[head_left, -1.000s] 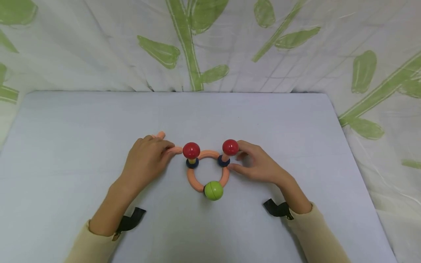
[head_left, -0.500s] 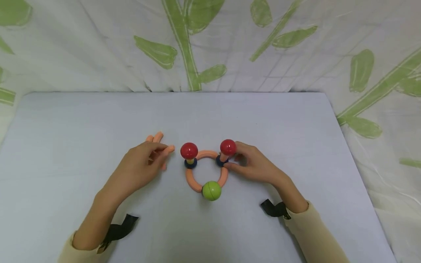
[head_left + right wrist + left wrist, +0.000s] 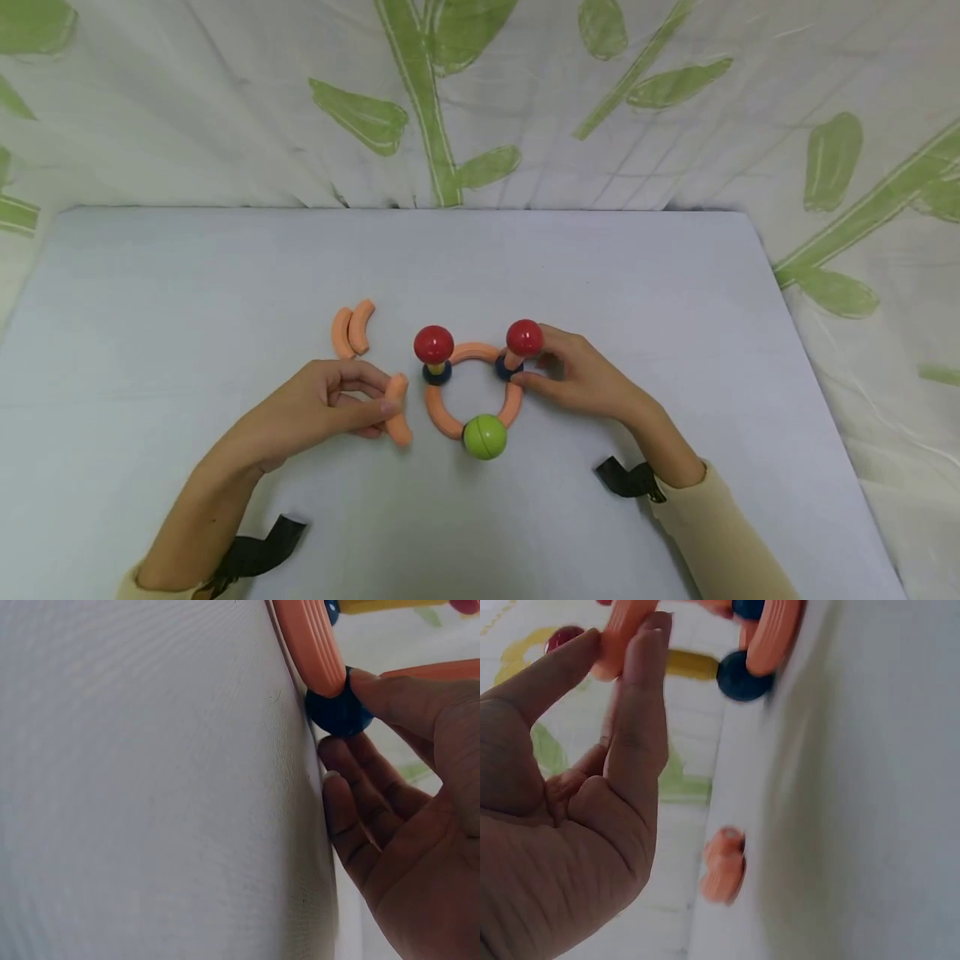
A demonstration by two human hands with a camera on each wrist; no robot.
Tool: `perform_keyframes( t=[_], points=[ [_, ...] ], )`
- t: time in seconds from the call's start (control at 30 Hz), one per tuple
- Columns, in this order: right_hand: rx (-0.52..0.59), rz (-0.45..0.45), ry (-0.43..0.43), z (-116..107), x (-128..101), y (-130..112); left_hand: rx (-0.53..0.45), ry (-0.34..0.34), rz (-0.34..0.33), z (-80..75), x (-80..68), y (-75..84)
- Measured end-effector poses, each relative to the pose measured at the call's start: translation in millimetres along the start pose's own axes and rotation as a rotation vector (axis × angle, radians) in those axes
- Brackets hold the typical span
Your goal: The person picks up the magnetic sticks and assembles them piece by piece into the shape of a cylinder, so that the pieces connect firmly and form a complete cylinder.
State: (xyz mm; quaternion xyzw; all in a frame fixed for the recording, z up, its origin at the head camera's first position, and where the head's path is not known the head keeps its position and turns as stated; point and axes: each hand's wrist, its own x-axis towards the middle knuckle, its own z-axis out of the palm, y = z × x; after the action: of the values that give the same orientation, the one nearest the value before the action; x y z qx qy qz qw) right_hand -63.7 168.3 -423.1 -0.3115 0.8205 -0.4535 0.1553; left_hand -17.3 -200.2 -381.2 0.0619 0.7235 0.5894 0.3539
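My left hand (image 3: 322,410) pinches a curved orange rod (image 3: 399,432) between thumb and fingers, left of a ring of toy pieces. Curved orange rods (image 3: 442,412) joined by dark blue balls (image 3: 437,373) make up this ring. A green ball (image 3: 485,437) sits at its near side. From the left blue ball rises a yellow rod (image 3: 691,664) topped by a red ball (image 3: 433,344). On the right, an orange rod (image 3: 513,360) carries another red ball (image 3: 524,337). My right hand (image 3: 581,373) holds the right blue ball (image 3: 337,712), thumb on one side, fingertips on the other.
Two loose curved orange rods (image 3: 362,327) lie side by side on the white table (image 3: 637,275), beyond my left hand. Behind the table hangs a pale curtain (image 3: 247,108) with green leaf shapes. Black straps (image 3: 258,550) stick out from both wrists.
My left hand has drawn a curved orange rod away from the two others, towards me, and turned it nearly upright in the head view. My right hand stays at the ring, its thumb now against the blue ball.
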Motion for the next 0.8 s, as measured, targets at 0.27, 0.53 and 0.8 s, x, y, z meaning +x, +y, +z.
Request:
perform_keyframes(
  t=[0.27, 0.53, 0.8],
  points=[
    [0.005, 0.004, -0.004, 0.4, 0.4, 0.9, -0.207, -0.075, 0.041, 18.5, 3.1, 3.1],
    [-0.001, -0.010, 0.000, 0.6, -0.3, 2.6, -0.301, -0.036, 0.066, 28.8, -0.5, 10.8],
    [-0.002, -0.015, -0.001, 0.9, 0.1, 2.2, -0.397, -0.020, 0.061, 38.5, -3.3, 15.8]
  ],
)
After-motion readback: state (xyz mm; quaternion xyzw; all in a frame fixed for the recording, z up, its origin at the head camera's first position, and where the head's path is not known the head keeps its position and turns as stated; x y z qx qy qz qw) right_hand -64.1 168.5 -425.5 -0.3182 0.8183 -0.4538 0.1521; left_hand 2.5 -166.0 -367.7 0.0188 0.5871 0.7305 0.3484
